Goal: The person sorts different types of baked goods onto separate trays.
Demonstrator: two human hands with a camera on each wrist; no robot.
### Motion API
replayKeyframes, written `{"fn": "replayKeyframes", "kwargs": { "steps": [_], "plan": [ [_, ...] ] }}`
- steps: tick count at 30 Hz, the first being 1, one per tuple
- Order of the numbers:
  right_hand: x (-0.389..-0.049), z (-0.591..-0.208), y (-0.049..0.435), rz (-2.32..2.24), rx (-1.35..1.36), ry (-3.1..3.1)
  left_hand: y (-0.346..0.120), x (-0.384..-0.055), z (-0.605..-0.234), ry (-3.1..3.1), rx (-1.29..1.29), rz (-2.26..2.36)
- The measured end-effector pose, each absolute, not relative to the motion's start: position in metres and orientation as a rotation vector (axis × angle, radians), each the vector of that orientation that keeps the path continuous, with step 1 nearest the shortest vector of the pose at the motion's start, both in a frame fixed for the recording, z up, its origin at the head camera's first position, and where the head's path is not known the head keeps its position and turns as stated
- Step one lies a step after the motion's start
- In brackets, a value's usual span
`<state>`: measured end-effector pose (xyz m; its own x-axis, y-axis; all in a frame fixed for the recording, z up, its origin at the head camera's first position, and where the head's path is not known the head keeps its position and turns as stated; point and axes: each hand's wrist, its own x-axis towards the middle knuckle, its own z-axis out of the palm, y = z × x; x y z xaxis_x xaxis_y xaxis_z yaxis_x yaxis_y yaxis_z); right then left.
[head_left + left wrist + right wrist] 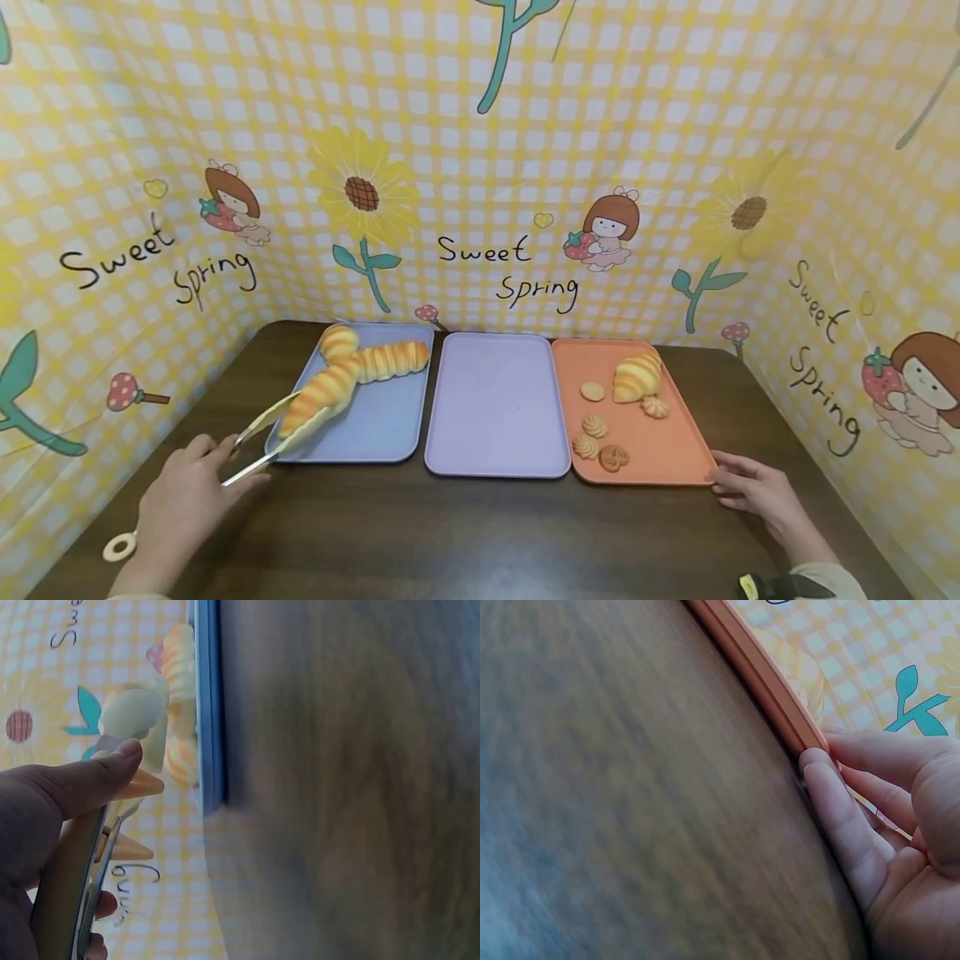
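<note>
My left hand (183,496) grips a pair of food tongs (249,469) with cream-coloured tips, thumb on one arm and fingers on the other. Those tips lie on either side of a striped bread roll (324,393) at the blue tray (386,429); whether it is lifted, I cannot tell. Behind it on that tray are a second long roll (393,360) and a shorter bread (340,341). With thumb and fingers, my right hand (761,496) pinches the near right corner of the orange tray (667,446), seen closely in the right wrist view.
Between the two trays lies a bare lilac tray (498,408). On the orange tray are a striped bread (637,377), a round biscuit (592,391), and several other cookies, one a brown button shape (613,457). A yellow checked cloth (480,175) rises behind the dark table (465,542).
</note>
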<state>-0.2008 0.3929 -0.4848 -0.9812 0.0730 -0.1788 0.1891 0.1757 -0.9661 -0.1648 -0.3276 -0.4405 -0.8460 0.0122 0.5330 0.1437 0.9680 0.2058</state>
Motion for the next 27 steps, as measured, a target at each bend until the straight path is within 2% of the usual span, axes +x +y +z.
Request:
{"fn": "replayKeyframes", "kwargs": {
  "steps": [27],
  "plan": [
    [-0.202,-0.487,0.394,-1.933,0.272,2.347,-0.349,-0.156,-0.441,-2.796,0.122,-0.448]
  ]
}}
